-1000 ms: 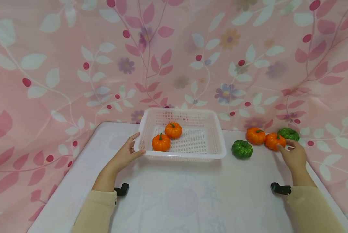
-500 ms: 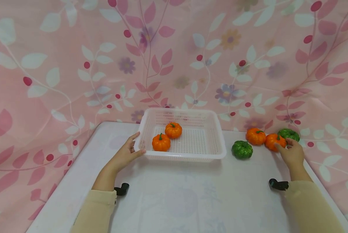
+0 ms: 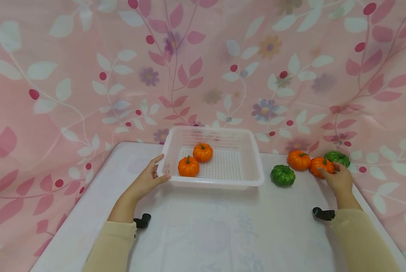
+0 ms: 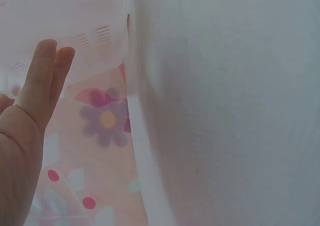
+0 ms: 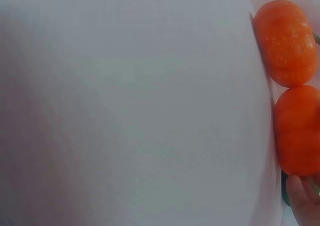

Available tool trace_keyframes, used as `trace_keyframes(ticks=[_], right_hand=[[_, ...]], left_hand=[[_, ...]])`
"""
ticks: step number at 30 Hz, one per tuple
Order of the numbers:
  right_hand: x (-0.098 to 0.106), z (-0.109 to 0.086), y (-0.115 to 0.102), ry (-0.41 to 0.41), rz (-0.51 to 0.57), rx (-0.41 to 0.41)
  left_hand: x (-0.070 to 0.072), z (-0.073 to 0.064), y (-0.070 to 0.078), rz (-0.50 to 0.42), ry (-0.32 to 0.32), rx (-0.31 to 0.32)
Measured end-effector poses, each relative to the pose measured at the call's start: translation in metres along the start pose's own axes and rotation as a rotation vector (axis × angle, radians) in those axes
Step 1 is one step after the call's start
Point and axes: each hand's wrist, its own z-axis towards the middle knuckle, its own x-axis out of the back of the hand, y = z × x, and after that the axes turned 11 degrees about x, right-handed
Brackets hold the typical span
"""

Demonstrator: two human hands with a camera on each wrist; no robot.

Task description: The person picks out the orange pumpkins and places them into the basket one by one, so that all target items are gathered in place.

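In the head view, my left hand [image 3: 142, 184] touches the left front corner of a white plastic basket [image 3: 219, 182], thumb at the front rim. In the left wrist view its fingers [image 4: 37, 81] lie straight against the basket's outer wall. Two orange pumpkins [image 3: 188, 167] sit inside, toward the left. My right hand [image 3: 340, 184] grips another orange pumpkin [image 3: 318, 165] at the table's right side, thumb across its front. Part of that pumpkin is hidden by the hand. In the right wrist view a fingertip [image 5: 298, 188] meets the pumpkin's lower end.
One more orange pumpkin [image 3: 298, 160] touches the gripped one on its left. A green pumpkin [image 3: 283, 175] lies nearer the basket, and a second green pumpkin [image 3: 337, 158] sits behind my right hand. A pink floral curtain [image 3: 203, 68] hangs along the table's back edge.
My right hand has shifted slightly left, its thumb moving farther across the front of the orange pumpkin. The left hand, basket and pumpkins stay in place.
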Motion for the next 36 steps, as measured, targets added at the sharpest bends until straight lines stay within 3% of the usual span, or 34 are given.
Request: trace_keyframes(ticks=[10, 18, 36], right_hand=[[0.000, -0.003, 0.002, -0.010, 0.007, -0.028], [0.005, -0.007, 0.001, -0.011, 0.015, -0.001], [0.023, -0.024, -0.016, 0.040, -0.006, -0.048]], left_hand=[[-0.001, -0.002, 0.002, -0.011, 0.002, 0.011], [-0.002, -0.003, 0.002, -0.019, 0.006, 0.021], [-0.002, -0.005, 0.005, -0.015, 0.000, 0.016]])
